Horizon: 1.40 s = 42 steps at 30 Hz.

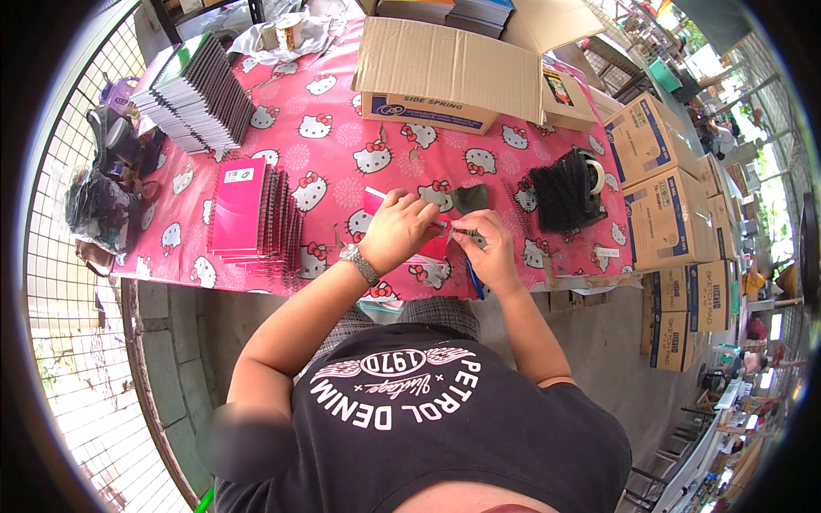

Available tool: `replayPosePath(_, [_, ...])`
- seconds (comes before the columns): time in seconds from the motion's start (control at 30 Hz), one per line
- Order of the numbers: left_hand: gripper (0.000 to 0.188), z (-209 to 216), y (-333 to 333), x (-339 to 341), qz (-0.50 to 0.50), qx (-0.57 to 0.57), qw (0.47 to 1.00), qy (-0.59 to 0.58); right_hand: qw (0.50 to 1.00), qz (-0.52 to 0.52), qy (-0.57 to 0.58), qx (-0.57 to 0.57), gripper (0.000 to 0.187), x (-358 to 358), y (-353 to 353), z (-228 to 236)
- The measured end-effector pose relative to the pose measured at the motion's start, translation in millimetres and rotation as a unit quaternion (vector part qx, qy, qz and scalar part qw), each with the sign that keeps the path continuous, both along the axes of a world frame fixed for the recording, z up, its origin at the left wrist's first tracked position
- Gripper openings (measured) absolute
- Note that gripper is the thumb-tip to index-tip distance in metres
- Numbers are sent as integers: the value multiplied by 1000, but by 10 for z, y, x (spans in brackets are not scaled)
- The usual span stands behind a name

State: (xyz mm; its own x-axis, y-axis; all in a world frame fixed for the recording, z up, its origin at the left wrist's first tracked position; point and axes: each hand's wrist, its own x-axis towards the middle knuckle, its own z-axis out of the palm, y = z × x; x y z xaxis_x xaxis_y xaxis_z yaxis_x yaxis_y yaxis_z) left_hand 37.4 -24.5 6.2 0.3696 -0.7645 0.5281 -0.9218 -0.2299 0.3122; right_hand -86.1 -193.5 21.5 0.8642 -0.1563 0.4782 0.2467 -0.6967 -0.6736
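Left of the black wire-coil heap [560, 197], a flat pink-red booklet [434, 250], long axis hidden, lies nearest the left hand [398, 226]; it and the right hand [486, 244] pinch something small, unclear.

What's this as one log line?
left hand: over pink notebook | right hand: close beside left | left side: pink notebook stack | right side: black coils
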Motion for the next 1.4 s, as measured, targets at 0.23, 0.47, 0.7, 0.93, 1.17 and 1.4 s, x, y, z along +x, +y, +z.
replayPosePath(0.23, [29, 11, 53, -17, -2, 19, 1000, -5, 994, 6, 56, 89, 24, -44, 74, -35])
replayPosePath(0.47, [22, 115, 142, -131, -20, 47, 999, -11, 991, 38, 127, 28, 25, -137, 72, 185])
replayPosePath(0.7, [23, 143, 163, -117, -18, 90, 996, 7, 988, 73, 135, -14, 32, -35, 2, 242])
replayPosePath(0.93, [18, 151, 88, -95, -35, 87, 996, -1, 968, -25, 188, 167, 28, 453, -548, -307])
replayPosePath(1.17, [32, 149, 144, -269, 168, 115, 977, -62, 940, -126, 236, -211, 37, 681, -712, -913])
replayPosePath(1.4, [33, 117, 128, -154, 26, 105, 993, 46, 780, 409, 173, 440, 50, 268, -473, 158])
